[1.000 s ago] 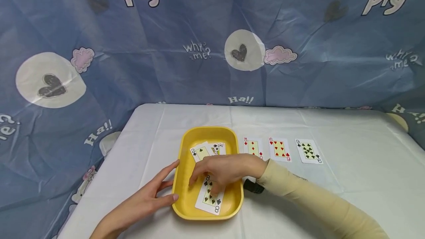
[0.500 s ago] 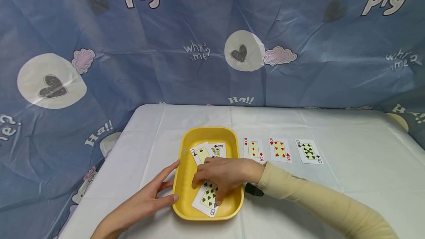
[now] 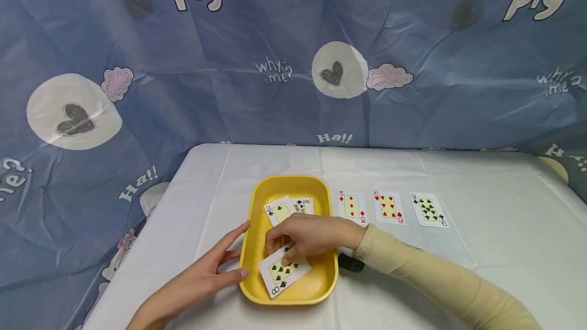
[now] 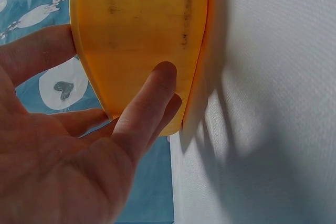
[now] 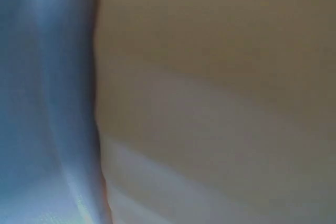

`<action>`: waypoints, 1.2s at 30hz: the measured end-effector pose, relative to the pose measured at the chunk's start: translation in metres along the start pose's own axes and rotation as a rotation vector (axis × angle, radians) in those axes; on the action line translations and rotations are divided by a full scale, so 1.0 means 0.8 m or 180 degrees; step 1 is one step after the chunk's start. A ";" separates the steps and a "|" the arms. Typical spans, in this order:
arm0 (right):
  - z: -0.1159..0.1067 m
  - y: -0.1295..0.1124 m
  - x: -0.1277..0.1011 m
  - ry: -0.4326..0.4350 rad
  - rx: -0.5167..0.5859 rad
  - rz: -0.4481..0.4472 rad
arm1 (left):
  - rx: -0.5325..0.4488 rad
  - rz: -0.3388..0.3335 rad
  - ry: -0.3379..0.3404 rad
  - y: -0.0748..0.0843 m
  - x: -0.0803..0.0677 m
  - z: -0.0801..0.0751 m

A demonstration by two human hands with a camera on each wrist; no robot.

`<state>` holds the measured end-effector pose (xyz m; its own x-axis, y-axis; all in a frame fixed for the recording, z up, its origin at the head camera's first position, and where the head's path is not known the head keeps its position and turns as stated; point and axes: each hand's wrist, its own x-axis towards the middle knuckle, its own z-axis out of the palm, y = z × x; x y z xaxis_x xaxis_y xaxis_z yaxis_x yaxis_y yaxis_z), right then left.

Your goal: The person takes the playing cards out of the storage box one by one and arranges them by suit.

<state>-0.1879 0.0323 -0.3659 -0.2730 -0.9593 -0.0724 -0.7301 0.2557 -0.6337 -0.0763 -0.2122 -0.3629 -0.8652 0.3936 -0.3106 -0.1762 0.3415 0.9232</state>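
Observation:
In the head view, my right hand [image 3: 304, 238] is inside the yellow tray [image 3: 246, 264], pinching the eight of spades playing card [image 3: 279, 276] with its thumb on the face. The other fingers curl at the card's far edge and are partly hidden. A two of clubs [image 3: 277, 210] and a king of spades [image 3: 304, 205] lie face up behind that hand, partly overlapping. My left hand [image 3: 208, 271] rests its fairly straight fingertips and thumb against the tray's left side. The left wrist view shows those fingers of my left hand [image 4: 79, 150] touching the tray's scuffed outer wall [image 4: 142, 35].
To the tray's right, a three of diamonds [image 3: 351, 206], a six of hearts [image 3: 389, 208] and a nine of clubs [image 3: 429, 210] lie in a row on the white tablecloth [image 3: 495, 208]. A patterned blue curtain [image 3: 275, 106] hangs behind. The right wrist view is blurred.
The eight of spades has turned, its lower end swinging left, and the right thumb now presses its upper part. The left hand stays against the tray.

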 end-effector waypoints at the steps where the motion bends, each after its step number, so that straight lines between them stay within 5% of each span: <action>1: -0.001 0.001 -0.001 0.0034 0.0091 -0.0028 | 0.0009 0.0001 0.0003 0.000 0.000 0.000; 8: -0.013 0.003 -0.011 0.0190 0.0496 -0.0041 | 0.0058 -0.0093 0.0027 0.001 0.001 0.000; 21: -0.034 0.012 -0.054 0.1827 0.1293 0.0245 | 0.0043 -0.0045 -0.0002 0.003 -0.001 0.001; 28: -0.045 0.025 -0.097 0.2336 0.1831 0.0425 | -0.0067 -0.0112 -0.0012 0.000 0.000 0.001; 36: -0.060 0.041 -0.160 0.2717 0.1847 0.0588 | -0.0213 -0.0209 0.0023 0.003 0.003 0.003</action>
<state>-0.2071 0.1693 -0.3410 -0.8658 -0.4500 0.2188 -0.2813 0.0760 -0.9566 -0.0780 -0.2086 -0.3618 -0.8541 0.3660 -0.3696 -0.2634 0.3084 0.9141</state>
